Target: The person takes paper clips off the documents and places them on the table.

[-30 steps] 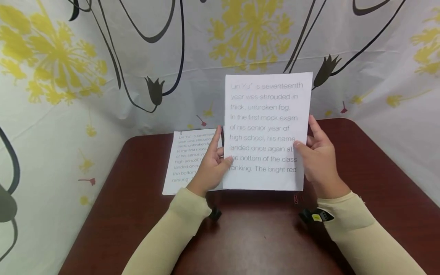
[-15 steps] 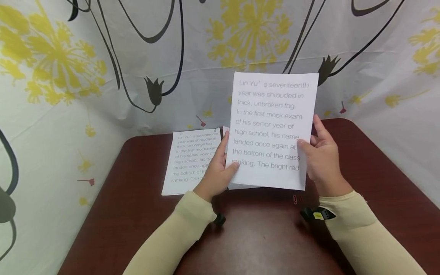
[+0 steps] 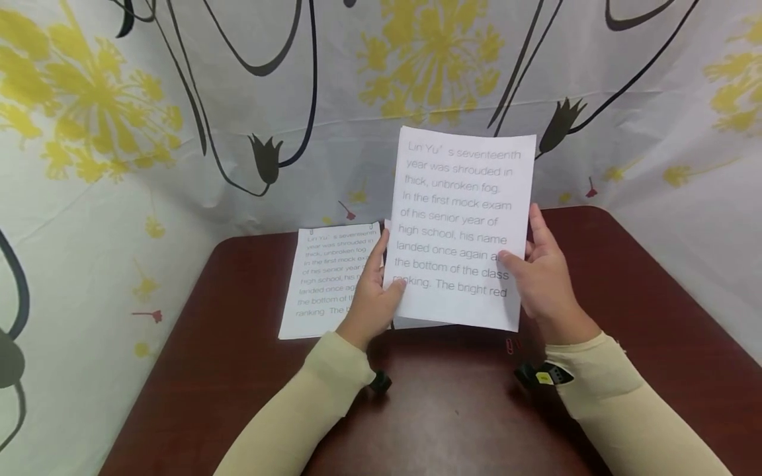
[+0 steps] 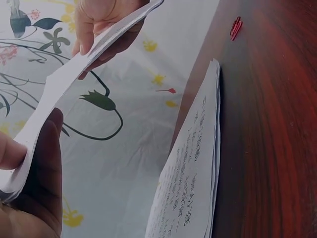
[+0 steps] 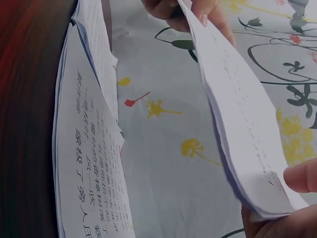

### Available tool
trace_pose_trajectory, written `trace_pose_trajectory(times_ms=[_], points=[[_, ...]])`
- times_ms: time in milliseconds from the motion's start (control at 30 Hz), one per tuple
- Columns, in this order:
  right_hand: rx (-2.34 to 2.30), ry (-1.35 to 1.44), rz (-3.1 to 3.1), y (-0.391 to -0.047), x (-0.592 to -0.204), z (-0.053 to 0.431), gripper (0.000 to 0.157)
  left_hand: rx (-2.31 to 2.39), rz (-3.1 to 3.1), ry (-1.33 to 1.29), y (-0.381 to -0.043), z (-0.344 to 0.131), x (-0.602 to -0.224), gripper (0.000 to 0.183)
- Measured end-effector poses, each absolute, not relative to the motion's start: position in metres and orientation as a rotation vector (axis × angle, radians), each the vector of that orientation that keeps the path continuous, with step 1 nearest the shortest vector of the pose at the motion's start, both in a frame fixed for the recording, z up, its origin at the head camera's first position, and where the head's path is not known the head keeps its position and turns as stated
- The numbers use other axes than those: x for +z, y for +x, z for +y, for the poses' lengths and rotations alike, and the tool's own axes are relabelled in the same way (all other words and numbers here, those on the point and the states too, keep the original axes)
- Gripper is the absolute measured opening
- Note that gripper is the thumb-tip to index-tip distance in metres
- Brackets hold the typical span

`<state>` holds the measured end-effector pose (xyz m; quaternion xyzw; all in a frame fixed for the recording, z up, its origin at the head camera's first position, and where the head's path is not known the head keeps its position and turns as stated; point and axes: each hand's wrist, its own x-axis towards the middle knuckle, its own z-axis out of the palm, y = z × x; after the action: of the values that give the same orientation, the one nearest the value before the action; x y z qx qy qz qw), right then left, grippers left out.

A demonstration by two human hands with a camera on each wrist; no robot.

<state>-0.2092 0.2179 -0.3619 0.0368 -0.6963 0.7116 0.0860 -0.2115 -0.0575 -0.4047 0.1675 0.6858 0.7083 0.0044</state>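
Observation:
Both hands hold a thin stack of printed sheets (image 3: 455, 225) raised above the table, its English text facing the head camera. My left hand (image 3: 370, 301) grips the lower left edge, thumb in front and fingers behind. On the opposite edge, my right hand (image 3: 546, 281) pinches the stack a little higher, its thumb over the print. Several layers show along the edge of the sheets (image 5: 242, 114) in the right wrist view. A second printed stack (image 3: 321, 284), with small clips at its top edge, lies on the table to the left, partly behind the left hand.
Behind the held sheets, another paper stack (image 3: 419, 323) lies on the table (image 3: 417, 423), mostly hidden; its top page (image 5: 86, 129) bears Chinese characters. Red paper clips (image 4: 236, 28) lie to its right. A flower-patterned cloth (image 3: 333, 99) hangs at the table's back edge.
The held sheets have shifted right, then slightly back left, and now tilt clockwise. Both hands have moved with them, uncovering more of the left stack.

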Motion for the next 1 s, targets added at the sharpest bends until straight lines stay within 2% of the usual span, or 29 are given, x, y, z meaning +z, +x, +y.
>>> trace_pose_trajectory(times_ms=[167,533,1000], points=[[2.141,0.202,-2.052,-0.209,-0.365,0.215,0.099,2.227,2.139,0.521,-0.214,-0.058,-0.407,0.090],[2.095,0.181,-2.224,-0.205,-0.364,0.221,0.099,2.288,2.129,0.427,-0.216,-0.057,-0.408,0.091],[1.919,0.152,-2.450,-0.186,-0.375,0.252,0.097,2.333,2.076,0.320,-0.213,-0.023,-0.409,0.090]])
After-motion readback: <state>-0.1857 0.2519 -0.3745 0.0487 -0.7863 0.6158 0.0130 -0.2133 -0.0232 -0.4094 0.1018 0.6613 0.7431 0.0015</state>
